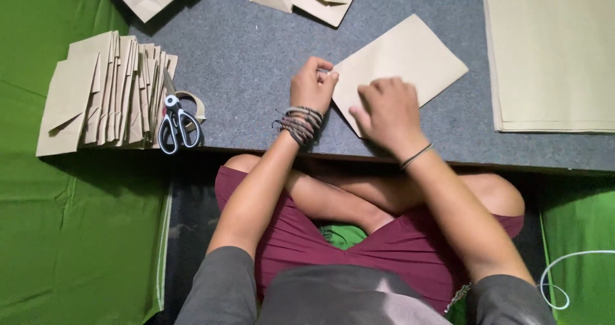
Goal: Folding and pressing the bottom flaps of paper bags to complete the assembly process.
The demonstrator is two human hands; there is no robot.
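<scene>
Folding is in hand: near the bench's (256, 49) front edge, the left hand (312, 84) pinches the corner of a tan rectangular paper sheet (410, 52), while the right hand (387, 110) presses flat on it, fingers together. The crease likely needs firm pressing.

head camera looks steeply down, close.
</scene>
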